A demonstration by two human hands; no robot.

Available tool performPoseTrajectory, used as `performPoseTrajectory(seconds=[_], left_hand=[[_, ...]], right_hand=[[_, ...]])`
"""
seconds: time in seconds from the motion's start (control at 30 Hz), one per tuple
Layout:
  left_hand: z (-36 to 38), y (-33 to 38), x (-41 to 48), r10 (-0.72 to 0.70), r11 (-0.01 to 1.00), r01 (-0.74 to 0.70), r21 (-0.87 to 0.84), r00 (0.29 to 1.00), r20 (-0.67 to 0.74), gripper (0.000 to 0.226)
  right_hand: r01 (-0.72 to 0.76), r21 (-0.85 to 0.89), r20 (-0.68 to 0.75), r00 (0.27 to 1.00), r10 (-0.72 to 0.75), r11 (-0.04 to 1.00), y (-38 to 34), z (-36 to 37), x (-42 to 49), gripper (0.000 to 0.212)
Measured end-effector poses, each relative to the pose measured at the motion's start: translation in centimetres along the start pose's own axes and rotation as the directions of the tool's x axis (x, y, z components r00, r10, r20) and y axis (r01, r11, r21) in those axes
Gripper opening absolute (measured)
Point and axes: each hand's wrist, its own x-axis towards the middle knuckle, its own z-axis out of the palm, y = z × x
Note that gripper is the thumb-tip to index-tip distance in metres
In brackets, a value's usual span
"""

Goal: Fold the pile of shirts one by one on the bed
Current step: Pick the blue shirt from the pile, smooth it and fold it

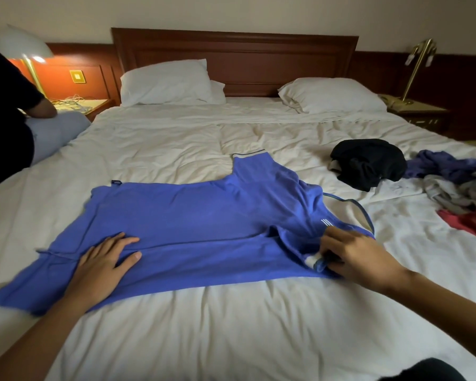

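Note:
A blue polo shirt (193, 224) lies spread sideways on the white bed (231, 325), its collar toward the right and one sleeve pointing to the headboard. My left hand (105, 265) rests flat, fingers straight, on the shirt's lower body at the left. My right hand (352, 254) pinches the near sleeve's white-trimmed cuff, folded onto the shirt's body near the collar. A black shirt (368, 163) lies crumpled at the right. Beyond it sits a pile of purple, grey and red shirts (456, 185) by the bed's right edge.
Two white pillows (168, 83) (333, 97) lean against the wooden headboard. Another person (8, 119) sits on the bed's left edge by a lit lamp and nightstand (91, 105). A brass lamp (418, 70) and a phone stand on the right nightstand.

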Motion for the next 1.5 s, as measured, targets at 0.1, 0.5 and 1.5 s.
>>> performPoseTrajectory(seconds=[0.1, 0.5, 1.5], left_hand=[[0.0, 0.0, -0.1, 0.0, 1.0, 0.0, -0.002, 1.0, 0.007, 0.038], [-0.1, -0.1, -0.3, 0.007, 1.0, -0.007, -0.026, 1.0, -0.001, 0.038], [2.8, -0.1, 16.5, -0.068, 0.978, 0.02, 0.209, 0.972, 0.225, 0.076]], right_hand=[[-0.207, 0.039, -0.137, 0.968, 0.211, 0.978, 1.2, -0.3, 2.8, 0.025], [0.057, 0.204, 0.26, 0.959, -0.11, 0.977, -0.3, 1.0, 1.7, 0.027], [-0.354, -0.001, 0.595, 0.752, 0.285, 0.935, 2.2, 15.8, 21.3, 0.053]])
